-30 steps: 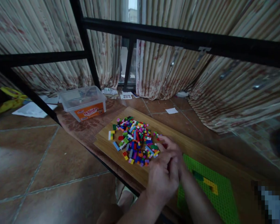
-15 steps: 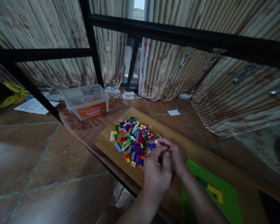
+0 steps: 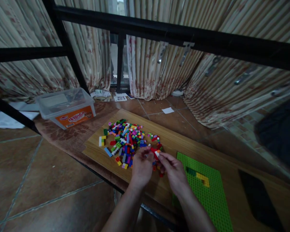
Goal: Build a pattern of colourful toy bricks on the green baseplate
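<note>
My left hand [image 3: 142,167] is closed, its fingertips pinching a red building brick [image 3: 153,149]. Against that brick sits a white brick [image 3: 157,154] with a bit of orange at its top, and the fingertips of my right hand [image 3: 175,170] pinch it from the right. Whether the pieces are joined I cannot tell. Just beyond and left of my hands lies a spread heap of coloured bricks [image 3: 128,138]. To the right of my right hand is a green baseplate [image 3: 207,206], bearing yellow bricks [image 3: 203,179] and a dark green brick [image 3: 190,171].
The wooden board [image 3: 174,132] rests on a brown cloth-covered bench [image 3: 62,141]. A clear plastic box [image 3: 67,106] with an orange label stands at the left end. At the right lies a flat black object [image 3: 258,196]. A black metal frame [image 3: 159,30] and curtains rise behind.
My hands, clasped close together before, have parted slightly, and the red and white bricks now show between the fingertips. The view has swung to the right, revealing the flat black object.
</note>
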### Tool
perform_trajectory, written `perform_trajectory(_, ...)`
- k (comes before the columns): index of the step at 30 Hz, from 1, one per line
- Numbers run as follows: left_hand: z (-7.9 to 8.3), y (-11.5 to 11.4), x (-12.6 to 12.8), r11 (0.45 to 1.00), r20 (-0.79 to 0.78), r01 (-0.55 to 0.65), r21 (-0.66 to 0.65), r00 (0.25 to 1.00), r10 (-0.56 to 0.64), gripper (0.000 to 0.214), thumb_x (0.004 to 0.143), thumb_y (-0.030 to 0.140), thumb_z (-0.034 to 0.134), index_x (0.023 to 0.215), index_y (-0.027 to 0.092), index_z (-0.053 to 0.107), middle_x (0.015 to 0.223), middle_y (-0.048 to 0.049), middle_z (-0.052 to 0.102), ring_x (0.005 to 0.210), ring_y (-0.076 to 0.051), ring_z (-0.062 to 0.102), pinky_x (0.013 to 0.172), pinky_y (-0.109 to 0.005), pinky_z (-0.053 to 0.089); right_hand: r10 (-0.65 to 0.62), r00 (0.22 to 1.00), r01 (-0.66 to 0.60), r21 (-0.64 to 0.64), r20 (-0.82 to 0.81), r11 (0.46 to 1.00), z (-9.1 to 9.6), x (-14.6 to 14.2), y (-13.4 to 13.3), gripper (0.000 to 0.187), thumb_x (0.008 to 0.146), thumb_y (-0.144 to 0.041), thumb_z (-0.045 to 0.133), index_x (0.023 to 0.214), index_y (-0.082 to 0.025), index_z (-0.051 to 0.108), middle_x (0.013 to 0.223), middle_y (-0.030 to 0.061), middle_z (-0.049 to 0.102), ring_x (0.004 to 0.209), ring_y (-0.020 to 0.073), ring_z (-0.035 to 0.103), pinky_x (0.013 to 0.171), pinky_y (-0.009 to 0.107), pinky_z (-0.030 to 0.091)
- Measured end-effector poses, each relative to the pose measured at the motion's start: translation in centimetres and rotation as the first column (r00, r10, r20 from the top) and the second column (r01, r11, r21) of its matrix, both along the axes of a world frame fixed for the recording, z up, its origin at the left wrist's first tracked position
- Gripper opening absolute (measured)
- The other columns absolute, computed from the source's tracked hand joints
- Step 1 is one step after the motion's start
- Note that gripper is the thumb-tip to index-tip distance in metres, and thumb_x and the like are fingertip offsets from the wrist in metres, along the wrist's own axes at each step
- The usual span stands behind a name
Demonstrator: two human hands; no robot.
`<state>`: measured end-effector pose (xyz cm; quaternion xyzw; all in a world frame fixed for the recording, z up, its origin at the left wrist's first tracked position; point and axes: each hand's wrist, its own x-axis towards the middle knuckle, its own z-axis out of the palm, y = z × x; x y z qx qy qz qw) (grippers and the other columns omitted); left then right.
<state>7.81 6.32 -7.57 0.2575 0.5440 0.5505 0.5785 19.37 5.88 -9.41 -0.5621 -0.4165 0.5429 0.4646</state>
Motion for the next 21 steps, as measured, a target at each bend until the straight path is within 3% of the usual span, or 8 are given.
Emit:
perform_trajectory(7, -0.2, 0.0, 0.2, 0.995, -0.069, 0.081, 0.066, 0.995, -0.076, 0.013, 0.071, 0.025, 0.064, 0.077, 0.014, 0.065, 0.069, -0.0012, 0.066, 0.060, -0.012, 0.058, 0.057, -0.023, 0.045, 0.020, 0.999, -0.021, 0.030, 0.048, 0.999, 0.4, 0.1, -0.1, 0.035, 0.074, -0.052, 0.067, 0.088, -0.020, 0.072, 0.059, -0.0019, 0.061, 0.046, 0.0105, 0.046, 0.042, 0.022, 0.035)
perform_trajectory(11, 0.1, -0.1, 0.2, 0.983, -0.159, 0.151, 0.107, 0.978, -0.133, 0.013, 0.074, 0.025, 0.062, 0.078, 0.013, 0.066, 0.071, -0.0024, 0.068, 0.066, -0.013, 0.060, 0.065, -0.023, 0.045, -0.057, 0.996, 0.048, 0.122, 0.067, 0.991, 0.4, 0.3, 0.3, 0.031, 0.074, -0.047, 0.068, 0.091, -0.021, 0.072, 0.075, 0.0003, 0.069, 0.062, 0.0137, 0.057, 0.053, 0.024, 0.043)
perform_trajectory(14, 0.4, -0.2, 0.4, 0.971, -0.161, 0.206, 0.124, 0.969, -0.185, 0.015, 0.075, 0.028, 0.062, 0.078, 0.014, 0.066, 0.070, -0.0022, 0.068, 0.066, -0.013, 0.060, 0.064, -0.023, 0.045, -0.048, 0.998, 0.041, 0.143, 0.048, 0.989, 0.4, 0.2, 0.6, 0.025, 0.073, -0.043, 0.070, 0.082, -0.020, 0.072, 0.073, -0.0001, 0.068, 0.065, 0.0143, 0.058, 0.060, 0.025, 0.045)
perform_trajectory(17, 0.5, -0.3, 0.8, 0.978, -0.137, 0.179, 0.109, 0.977, -0.163, 0.017, 0.074, 0.029, 0.063, 0.079, 0.013, 0.066, 0.070, -0.0024, 0.067, 0.065, -0.014, 0.061, 0.063, -0.024, 0.045, -0.077, 0.995, 0.084, 0.108, -0.066, 0.991, 0.6, -0.1, 0.6, 0.024, 0.072, -0.043, 0.071, 0.074, -0.019, 0.070, 0.064, -0.0013, 0.063, 0.058, 0.0113, 0.052, 0.053, 0.022, 0.041)
perform_trajectory(21, 0.3, -0.2, 1.1, 0.980, -0.062, 0.172, 0.096, 0.984, -0.166, 0.016, 0.073, 0.030, 0.063, 0.073, 0.014, 0.063, 0.071, -0.0033, 0.067, 0.069, -0.014, 0.061, 0.064, -0.024, 0.046, -0.202, 0.925, 0.213, -0.002, -0.321, 0.977, 1.1, -0.2, 0.7, 0.024, 0.065, -0.041, 0.076, 0.070, -0.019, 0.067, 0.062, -0.0027, 0.058, 0.052, 0.0082, 0.046, 0.047, 0.020, 0.037)
